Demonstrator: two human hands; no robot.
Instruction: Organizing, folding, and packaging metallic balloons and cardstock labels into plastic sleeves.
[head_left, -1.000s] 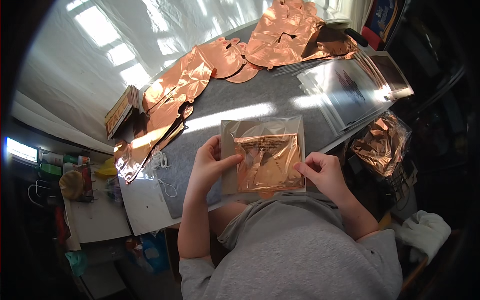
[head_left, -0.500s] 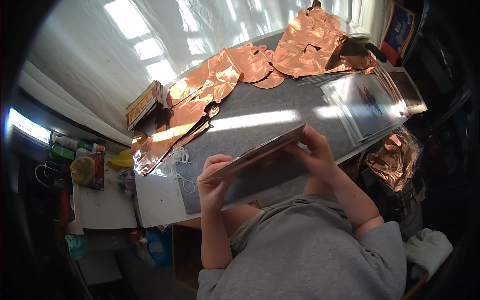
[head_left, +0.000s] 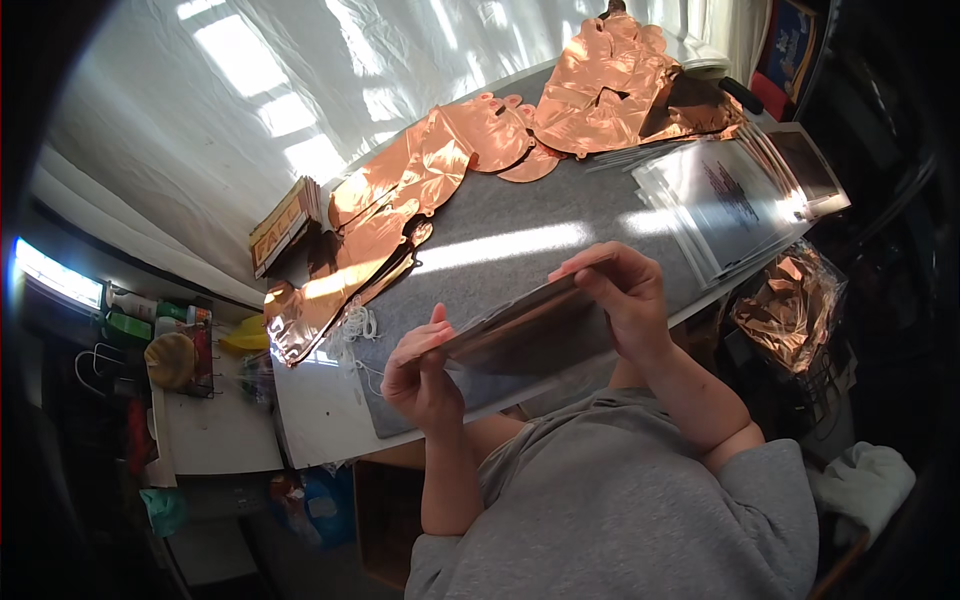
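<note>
Between both hands, over the near edge of the table, a flat clear plastic sleeve (head_left: 535, 345) hangs tilted, with something copper-coloured showing inside. My left hand (head_left: 425, 375) pinches its left end, thumb toward me and fingers behind. At the right upper corner my right hand (head_left: 625, 295) grips it between thumb and curled fingers. Flat copper foil balloons (head_left: 435, 160) lie in a row along the far and left edges of the table, the largest piece (head_left: 595, 95) at the back. White string (head_left: 357, 322) lies loosely coiled left of my left hand.
The grey mat (head_left: 500, 215) covers much of the table. A stack of clear sleeves (head_left: 715, 195) is at the right, above a clear bag of crumpled copper foil (head_left: 788, 305). Small packets (head_left: 285, 232) stand at the left. A white curtain (head_left: 330, 90) hangs behind.
The sleeve's left end has dropped slightly, and my left hand has shifted its hold with fingers lifted higher. My right hand's fingers now fold over the top corner.
</note>
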